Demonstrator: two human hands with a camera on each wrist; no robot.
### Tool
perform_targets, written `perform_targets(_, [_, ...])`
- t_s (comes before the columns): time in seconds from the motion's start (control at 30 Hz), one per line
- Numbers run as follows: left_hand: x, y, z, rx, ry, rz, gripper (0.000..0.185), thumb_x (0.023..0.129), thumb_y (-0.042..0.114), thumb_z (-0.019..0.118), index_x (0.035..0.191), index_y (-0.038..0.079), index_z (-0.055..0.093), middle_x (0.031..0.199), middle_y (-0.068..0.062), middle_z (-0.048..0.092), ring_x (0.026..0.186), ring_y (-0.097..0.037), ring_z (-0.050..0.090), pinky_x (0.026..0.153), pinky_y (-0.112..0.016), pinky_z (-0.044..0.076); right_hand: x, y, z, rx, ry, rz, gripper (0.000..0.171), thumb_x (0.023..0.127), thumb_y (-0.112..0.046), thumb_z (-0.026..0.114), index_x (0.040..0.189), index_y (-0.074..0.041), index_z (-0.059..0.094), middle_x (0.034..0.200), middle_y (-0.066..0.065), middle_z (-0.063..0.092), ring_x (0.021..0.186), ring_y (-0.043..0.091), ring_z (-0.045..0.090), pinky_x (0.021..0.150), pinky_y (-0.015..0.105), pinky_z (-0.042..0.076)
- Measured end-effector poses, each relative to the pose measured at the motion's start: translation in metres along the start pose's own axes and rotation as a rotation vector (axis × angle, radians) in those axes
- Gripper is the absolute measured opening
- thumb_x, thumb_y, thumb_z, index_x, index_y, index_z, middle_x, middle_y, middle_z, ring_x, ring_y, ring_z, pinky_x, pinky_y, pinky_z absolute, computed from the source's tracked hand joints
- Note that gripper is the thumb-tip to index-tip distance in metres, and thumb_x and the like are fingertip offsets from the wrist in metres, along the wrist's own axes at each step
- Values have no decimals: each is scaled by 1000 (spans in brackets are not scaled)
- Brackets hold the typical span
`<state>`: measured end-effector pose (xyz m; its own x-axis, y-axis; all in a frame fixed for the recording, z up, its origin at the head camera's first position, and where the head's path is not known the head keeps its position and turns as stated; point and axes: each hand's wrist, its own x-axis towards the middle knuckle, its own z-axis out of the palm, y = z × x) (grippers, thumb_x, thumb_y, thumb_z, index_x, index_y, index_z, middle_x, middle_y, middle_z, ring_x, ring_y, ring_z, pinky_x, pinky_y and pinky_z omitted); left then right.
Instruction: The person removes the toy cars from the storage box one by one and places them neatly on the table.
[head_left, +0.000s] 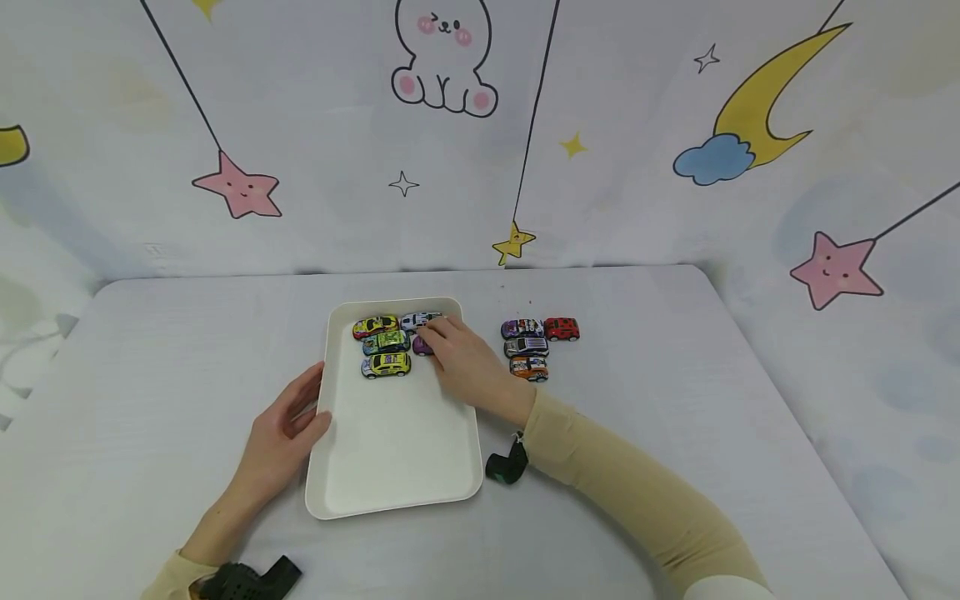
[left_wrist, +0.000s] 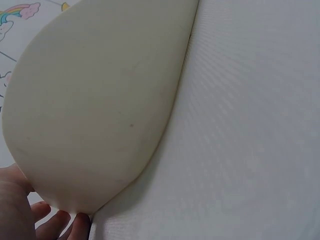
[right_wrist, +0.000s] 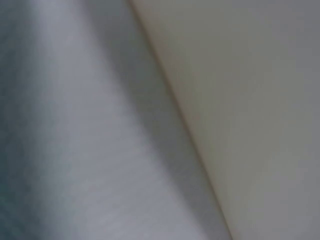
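Right hand [head_left: 461,358] is down in the far half of the white tray [head_left: 390,450], fingers curled over a small purple toy car [head_left: 422,346] and pinching it, only its rounded end peeking out beside the knuckles. It sits at about three o'clock from the green car [head_left: 386,342], with the yellow car [head_left: 386,364] nearer the person, and a yellow-red car [head_left: 375,326] and a white car [head_left: 420,320] along the far rim. Left hand [head_left: 288,429] holds the tray's nine o'clock edge, fingers relaxed against the rim. Tight quarters here: I'd say a careless release could nudge the purple car into its neighbours and set them rolling on the smooth tray. Four more cars [head_left: 534,346] sit on the table [head_left: 675,417] at three o'clock.
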<state>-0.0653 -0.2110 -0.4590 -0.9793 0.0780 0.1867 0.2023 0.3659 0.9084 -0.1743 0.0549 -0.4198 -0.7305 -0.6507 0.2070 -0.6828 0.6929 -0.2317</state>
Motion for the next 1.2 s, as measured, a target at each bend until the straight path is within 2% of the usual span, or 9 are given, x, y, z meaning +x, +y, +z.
perform_targets(0.23, [0, 0, 0, 1, 1, 9, 62, 97, 1, 60, 154, 7, 37, 151, -24, 44, 126, 13, 45, 96, -4, 43, 1, 1, 1, -15, -4, -5, 34, 98, -7, 61, 132, -1, 60, 129, 12, 61, 119, 25, 54, 107, 34, 48])
perform_targets(0.53, [0, -1, 0, -9, 8, 21, 61, 96, -1, 60, 153, 5, 38, 151, -25, 44, 127, 11, 46, 97, -5, 43, 2, -1, 1, -121, -55, -12, 34, 100, -9, 57, 134, -2, 59, 130, 12, 61, 121, 26, 54, 111, 35, 45])
perform_targets(0.77, [0, -1, 0, -2, 6, 18, 61, 97, 0, 60, 153, 5, 37, 151, -25, 44, 127, 12, 45, 97, -4, 43, -1, -2, 1, -114, -6, -39, 31, 99, -6, 58, 129, -3, 62, 126, 12, 62, 118, 27, 56, 109, 37, 46])
perform_targets(0.97, [0, -1, 0, -7, 6, 17, 61, 97, 0, 60, 153, 4, 37, 151, -25, 44, 127, 12, 45, 97, -5, 43, -1, -3, 0, -128, -27, -34, 32, 100, -7, 57, 131, -4, 61, 129, 12, 62, 120, 28, 57, 111, 37, 45])
perform_targets(1.2, [0, 0, 0, -2, 9, 19, 61, 96, 0, 60, 153, 5, 37, 151, -25, 44, 127, 12, 45, 97, -4, 43, 0, -3, 2, -107, -20, -37, 32, 99, -6, 58, 130, -6, 62, 123, 10, 62, 115, 26, 57, 107, 37, 47])
